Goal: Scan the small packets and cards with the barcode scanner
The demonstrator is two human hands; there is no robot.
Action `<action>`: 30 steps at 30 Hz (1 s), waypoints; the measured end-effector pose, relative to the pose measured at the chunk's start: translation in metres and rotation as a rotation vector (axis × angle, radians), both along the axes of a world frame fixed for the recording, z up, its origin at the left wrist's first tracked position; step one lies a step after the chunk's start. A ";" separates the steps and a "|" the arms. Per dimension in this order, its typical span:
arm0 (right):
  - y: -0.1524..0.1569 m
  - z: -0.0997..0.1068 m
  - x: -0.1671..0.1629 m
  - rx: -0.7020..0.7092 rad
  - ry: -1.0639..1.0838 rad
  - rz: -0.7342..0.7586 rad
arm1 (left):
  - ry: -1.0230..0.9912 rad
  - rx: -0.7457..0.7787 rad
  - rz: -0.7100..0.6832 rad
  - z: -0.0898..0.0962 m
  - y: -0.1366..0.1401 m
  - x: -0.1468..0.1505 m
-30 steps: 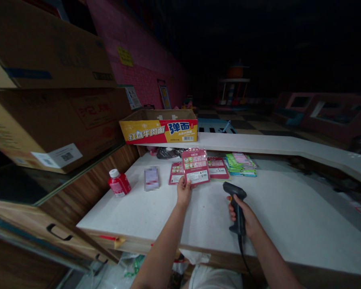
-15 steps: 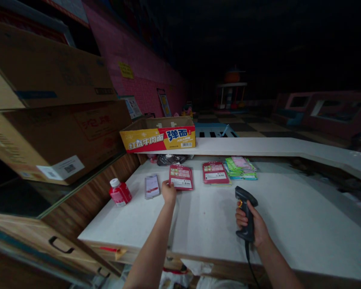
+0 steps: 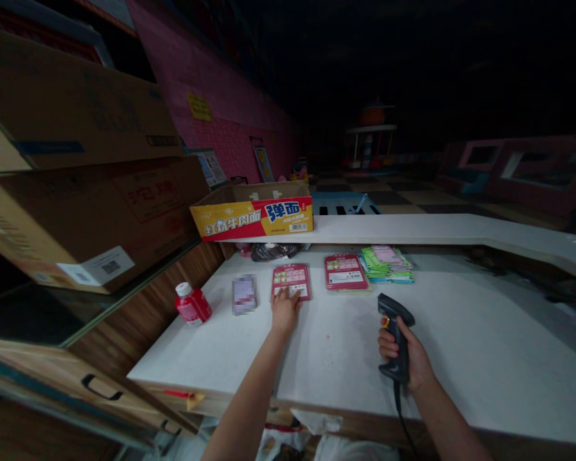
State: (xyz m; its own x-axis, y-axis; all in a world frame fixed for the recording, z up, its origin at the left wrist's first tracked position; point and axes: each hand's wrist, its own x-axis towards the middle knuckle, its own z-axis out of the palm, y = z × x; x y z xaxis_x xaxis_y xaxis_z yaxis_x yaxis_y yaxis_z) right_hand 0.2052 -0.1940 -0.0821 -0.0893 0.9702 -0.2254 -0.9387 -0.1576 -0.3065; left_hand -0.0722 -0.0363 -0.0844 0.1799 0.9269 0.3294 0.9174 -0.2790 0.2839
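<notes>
My left hand [image 3: 285, 312] lies with spread fingers on the lower edge of a red flat package [image 3: 290, 275], which rests on the white desk. My right hand [image 3: 415, 358] is wrapped round the grip of a black barcode scanner [image 3: 397, 339], its head pointing up and left and its cable running down. Right of my left hand lies a stack of similar red packages [image 3: 345, 272]. Against it are several green and pink packets [image 3: 388, 264]. A phone with a blurred screen [image 3: 244, 294] lies left of my left hand.
A red bottle with a white cap [image 3: 192, 305] stands at the desk's left. Large cardboard boxes [image 3: 96, 211] are stacked beyond it. An open yellow and red carton [image 3: 254, 218] sits on the raised white ledge [image 3: 403, 229] along the back. A black plastic bag [image 3: 273, 251] lies below the carton.
My left hand has gone from gripping the red package's lower left corner to lying on its lower edge, farther right. The package now sits straighter. My right hand still holds the scanner.
</notes>
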 end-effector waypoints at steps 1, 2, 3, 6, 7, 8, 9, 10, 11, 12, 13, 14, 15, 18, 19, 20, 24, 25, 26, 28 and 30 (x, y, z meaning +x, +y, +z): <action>0.000 -0.001 0.001 0.004 0.000 0.006 | 0.011 -0.008 -0.013 -0.002 0.001 0.001; 0.001 -0.002 0.001 0.012 -0.004 0.011 | 0.019 -0.013 -0.025 -0.002 0.001 0.001; 0.001 -0.004 0.002 0.020 -0.011 0.017 | 0.026 -0.017 -0.034 -0.002 0.001 0.001; 0.003 -0.007 0.004 0.044 -0.029 0.028 | 0.044 -0.025 -0.032 0.001 -0.002 0.001; 0.003 -0.007 0.004 0.048 -0.031 0.030 | 0.044 -0.018 -0.024 0.003 -0.004 0.002; 0.003 -0.008 0.004 0.051 -0.032 0.032 | 0.039 -0.004 -0.018 0.005 -0.005 0.003; 0.003 -0.008 0.004 0.052 -0.032 0.033 | 0.026 0.014 -0.016 0.007 -0.005 0.006; 0.004 -0.008 0.004 0.053 -0.032 0.032 | 0.007 0.034 -0.019 0.010 -0.005 0.010; 0.004 -0.008 0.003 0.052 -0.034 0.033 | -0.019 0.047 -0.028 0.012 -0.004 0.016; 0.004 -0.009 0.003 0.052 -0.036 0.033 | -0.049 0.050 -0.038 0.015 -0.001 0.024; 0.005 -0.009 0.003 0.051 -0.038 0.034 | -0.081 0.037 -0.048 0.019 0.003 0.033; 0.006 -0.009 0.003 0.051 -0.040 0.035 | -0.115 0.009 -0.054 0.022 0.008 0.043; 0.006 -0.009 0.003 0.051 -0.043 0.037 | -0.148 -0.027 -0.052 0.026 0.014 0.055; 0.009 -0.010 0.003 0.051 -0.054 0.036 | -0.212 -0.141 0.014 0.035 0.035 0.090; 0.010 -0.011 0.003 0.051 -0.057 0.034 | -0.212 -0.172 0.044 0.037 0.042 0.101; 0.010 -0.011 0.003 0.052 -0.061 0.034 | -0.206 -0.204 0.076 0.039 0.048 0.110; 0.014 -0.011 0.002 0.052 -0.077 0.039 | -0.211 -0.369 0.177 0.042 0.065 0.130; 0.014 -0.011 0.002 0.051 -0.082 0.037 | -0.224 -0.409 0.189 0.042 0.068 0.131; 0.015 -0.011 0.001 0.051 -0.088 0.035 | -0.235 -0.441 0.196 0.041 0.071 0.132; 0.016 -0.011 0.000 0.057 -0.113 0.035 | -0.250 -0.479 0.193 0.039 0.076 0.130; 0.017 -0.011 0.000 0.066 -0.151 0.044 | -0.259 -0.495 0.186 0.037 0.081 0.127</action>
